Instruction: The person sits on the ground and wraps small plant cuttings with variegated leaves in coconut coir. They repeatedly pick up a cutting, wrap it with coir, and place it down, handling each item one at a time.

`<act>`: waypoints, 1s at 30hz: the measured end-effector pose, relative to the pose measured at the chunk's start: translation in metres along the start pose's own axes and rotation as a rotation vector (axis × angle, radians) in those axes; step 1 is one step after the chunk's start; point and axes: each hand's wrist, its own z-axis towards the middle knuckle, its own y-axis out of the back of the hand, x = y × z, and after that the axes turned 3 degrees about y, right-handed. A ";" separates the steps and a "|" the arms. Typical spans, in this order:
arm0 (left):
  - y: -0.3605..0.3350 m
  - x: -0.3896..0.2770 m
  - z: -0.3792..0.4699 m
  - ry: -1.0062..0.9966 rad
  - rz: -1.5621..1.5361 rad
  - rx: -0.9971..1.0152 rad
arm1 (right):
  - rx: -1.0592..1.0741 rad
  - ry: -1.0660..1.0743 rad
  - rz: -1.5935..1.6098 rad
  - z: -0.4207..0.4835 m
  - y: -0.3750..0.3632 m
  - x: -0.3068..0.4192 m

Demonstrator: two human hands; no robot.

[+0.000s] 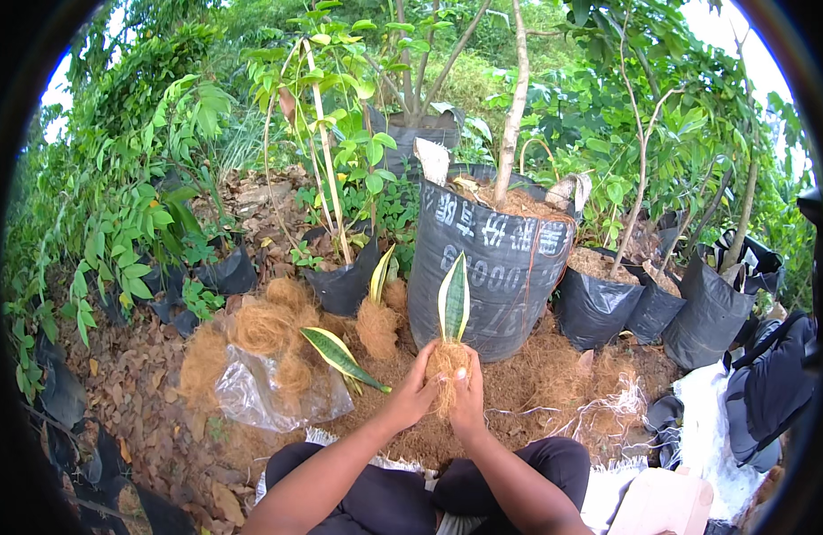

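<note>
Between my two hands I hold a ball of brown coconut fibre (445, 369) with an upright snake plant leaf (454, 301), green with yellow edges, rising from its top. My left hand (417, 382) grips the ball's left side. On its right side is my right hand (470, 388), thumb pressed on the front. To the left, a loose snake plant cutting (341, 356) lies on the soil. Behind it stands another fibre ball (377, 328) with a snake plant leaf (382, 274) in it.
Loose coconut fibre (274, 328) lies on a clear plastic bag (284, 394) at the left. A large black grow bag (482, 281) holding a tree stands ahead. Smaller black grow bags (595, 301) line the right. White string (615, 404) is tangled on the soil. A dark backpack (772, 388) sits at far right.
</note>
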 end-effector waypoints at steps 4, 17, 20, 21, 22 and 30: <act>0.003 0.002 -0.001 0.025 -0.070 0.021 | 0.032 0.065 -0.121 0.002 0.006 -0.007; -0.004 0.019 0.009 0.054 -0.073 -0.327 | 0.399 1.003 -0.915 0.002 -0.009 0.038; -0.006 0.031 0.010 -0.093 -0.283 -0.299 | 0.482 0.734 -1.152 -0.005 -0.023 0.033; -0.007 0.032 0.009 -0.103 -0.433 -0.300 | 0.394 0.656 -1.064 -0.002 -0.022 0.029; -0.005 0.031 0.009 -0.054 -0.226 -0.287 | 0.342 0.608 -1.016 0.004 -0.020 0.025; -0.016 0.002 0.004 0.194 -0.868 -0.113 | 0.040 0.212 -0.453 0.012 -0.006 0.000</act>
